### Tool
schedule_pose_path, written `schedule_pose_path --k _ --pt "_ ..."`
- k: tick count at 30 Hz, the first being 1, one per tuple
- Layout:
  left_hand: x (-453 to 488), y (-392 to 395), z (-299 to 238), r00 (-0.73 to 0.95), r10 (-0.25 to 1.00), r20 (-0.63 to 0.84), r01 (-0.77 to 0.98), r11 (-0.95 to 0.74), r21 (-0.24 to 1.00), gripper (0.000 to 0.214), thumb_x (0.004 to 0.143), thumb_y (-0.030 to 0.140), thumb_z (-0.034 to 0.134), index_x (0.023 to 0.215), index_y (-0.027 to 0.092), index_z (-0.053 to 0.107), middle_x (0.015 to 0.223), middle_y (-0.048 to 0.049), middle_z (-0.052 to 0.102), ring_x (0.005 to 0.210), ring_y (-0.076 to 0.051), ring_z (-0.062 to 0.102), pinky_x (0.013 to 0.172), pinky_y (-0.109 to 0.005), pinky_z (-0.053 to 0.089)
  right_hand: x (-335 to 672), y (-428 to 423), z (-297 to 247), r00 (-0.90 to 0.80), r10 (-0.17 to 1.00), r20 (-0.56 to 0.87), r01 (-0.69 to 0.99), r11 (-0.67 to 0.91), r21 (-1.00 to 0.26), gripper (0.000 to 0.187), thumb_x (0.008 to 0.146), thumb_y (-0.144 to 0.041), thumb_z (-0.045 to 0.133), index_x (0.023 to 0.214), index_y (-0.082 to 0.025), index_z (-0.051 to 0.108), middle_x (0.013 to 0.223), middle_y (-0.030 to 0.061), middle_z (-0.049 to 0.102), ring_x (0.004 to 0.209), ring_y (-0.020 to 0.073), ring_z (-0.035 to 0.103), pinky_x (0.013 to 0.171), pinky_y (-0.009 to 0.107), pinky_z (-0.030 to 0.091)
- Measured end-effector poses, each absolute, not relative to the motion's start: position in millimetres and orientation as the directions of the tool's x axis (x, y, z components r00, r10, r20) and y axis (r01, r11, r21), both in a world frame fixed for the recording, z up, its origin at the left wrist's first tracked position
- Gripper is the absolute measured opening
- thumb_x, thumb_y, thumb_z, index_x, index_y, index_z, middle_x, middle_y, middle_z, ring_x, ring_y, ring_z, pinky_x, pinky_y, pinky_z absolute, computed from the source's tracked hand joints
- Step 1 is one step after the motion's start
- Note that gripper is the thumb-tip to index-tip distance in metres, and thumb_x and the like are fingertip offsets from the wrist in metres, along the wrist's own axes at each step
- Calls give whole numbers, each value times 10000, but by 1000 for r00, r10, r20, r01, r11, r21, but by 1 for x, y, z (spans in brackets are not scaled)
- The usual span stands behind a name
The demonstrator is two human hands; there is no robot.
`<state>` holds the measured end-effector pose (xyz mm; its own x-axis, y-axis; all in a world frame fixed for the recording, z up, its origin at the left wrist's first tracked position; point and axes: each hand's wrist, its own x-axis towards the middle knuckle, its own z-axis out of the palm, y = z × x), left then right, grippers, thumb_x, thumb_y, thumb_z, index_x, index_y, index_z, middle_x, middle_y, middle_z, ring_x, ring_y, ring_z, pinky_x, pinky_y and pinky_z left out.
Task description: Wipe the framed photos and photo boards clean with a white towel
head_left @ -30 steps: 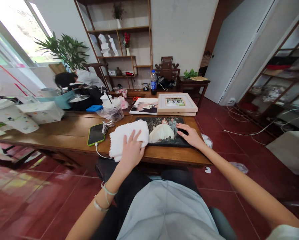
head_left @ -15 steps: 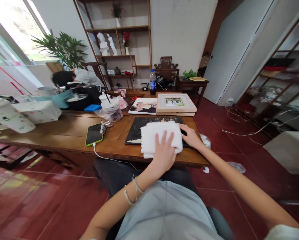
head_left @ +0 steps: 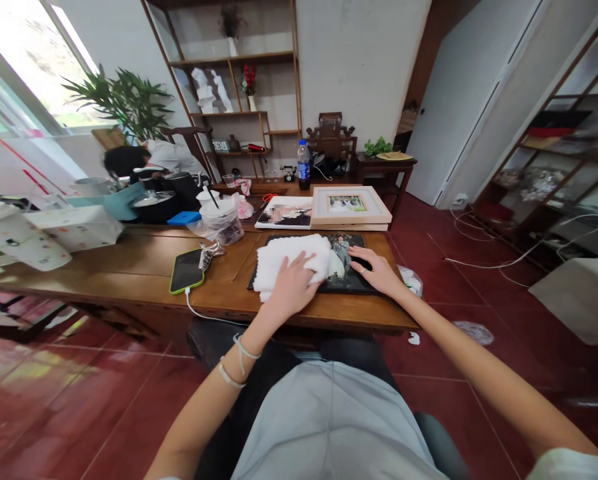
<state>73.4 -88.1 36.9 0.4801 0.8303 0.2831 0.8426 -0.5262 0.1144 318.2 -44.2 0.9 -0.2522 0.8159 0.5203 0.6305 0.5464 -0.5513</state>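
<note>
A folded white towel [head_left: 273, 257] covers the left part of a dark photo panel [head_left: 351, 283] lying flat on the table. My left hand [head_left: 291, 287] presses down on the towel, its fingers bent over the cloth. On the panel's right side rests my right hand [head_left: 379, 270], fingers stretched out and holding nothing. Between the hands the panel's picture shows a figure in a grey suit and a pale dress. The towel hides the rest of the picture on the left.
Behind the panel lie a framed photo [head_left: 351, 203] and a flat print [head_left: 285, 213]. A drink bottle [head_left: 303, 167] stands farther back. To the left are a charging phone [head_left: 187, 270], a bagged cup [head_left: 219, 217] and a large paper cup [head_left: 21, 237]. A person leans over at the far left.
My left hand has slid the towel leftward across the panel, uncovering the picture's middle. My right hand has shifted slightly and stays by the panel's right side.
</note>
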Motion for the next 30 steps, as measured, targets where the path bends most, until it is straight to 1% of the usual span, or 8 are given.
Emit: schedule_pose_path --k 5,9,13,18,20,24,27,30 --pt "32 -78 35 382 881 279 902 -421 94 313 924 351 435 938 172 691 1394 -109 490 1364 -277 344 1092 -531 289 318 -46 2 -247 815 523 619 549 -562 286 848 -284 568 1107 -251 684 1239 65 636 1220 248 533 1079 480 374" --pt "16 -82 36 333 901 277 926 -368 83 327 922 360 431 897 168 693 1397 -127 483 1360 -284 350 1092 -518 296 318 -46 3 -248 817 520 624 545 -560 285 846 -287 570 1100 -238 689 1235 77 637 1216 251 537 1079 476 376" --pt "13 -80 37 366 894 260 917 -394 65 371 934 392 400 895 160 685 1363 -152 517 1369 -283 333 1085 -518 293 317 -46 3 -248 816 522 621 548 -561 285 846 -286 570 1103 -253 687 1234 66 638 1216 251 536 1078 482 376" --pt "13 -45 40 415 890 189 901 -430 46 411 946 413 373 922 135 675 1225 -186 613 1359 -279 347 1061 -491 314 317 -47 4 -255 813 523 626 551 -552 288 845 -290 572 1107 -249 684 1238 68 636 1219 251 533 1077 482 378" --pt "16 -24 41 419 888 190 900 -434 46 405 952 400 368 965 125 665 1236 -195 601 1355 -283 349 1056 -491 316 317 -47 4 -257 812 523 630 552 -547 288 846 -294 572 1105 -240 685 1240 74 634 1216 251 535 1077 479 378" --pt "24 11 44 420 888 190 899 -435 46 414 958 393 362 1075 96 626 1321 -220 528 1360 -304 331 1049 -525 305 317 -48 6 -259 817 515 631 547 -550 290 851 -296 566 1110 -240 684 1244 79 631 1219 254 532 1075 483 380" --pt "27 20 44 390 906 165 916 -401 37 417 957 390 360 1142 101 597 1374 -213 480 1359 -293 332 1058 -516 295 317 -48 6 -257 817 516 628 547 -554 288 849 -292 567 1111 -254 680 1242 69 633 1221 251 531 1077 488 375" --pt "30 8 40 385 903 190 920 -392 -1 359 942 306 382 1156 123 605 1424 -180 435 1369 -282 316 1080 -514 271 317 -46 4 -252 818 518 625 546 -558 288 844 -289 572 1108 -252 682 1240 69 635 1217 250 535 1076 487 376"
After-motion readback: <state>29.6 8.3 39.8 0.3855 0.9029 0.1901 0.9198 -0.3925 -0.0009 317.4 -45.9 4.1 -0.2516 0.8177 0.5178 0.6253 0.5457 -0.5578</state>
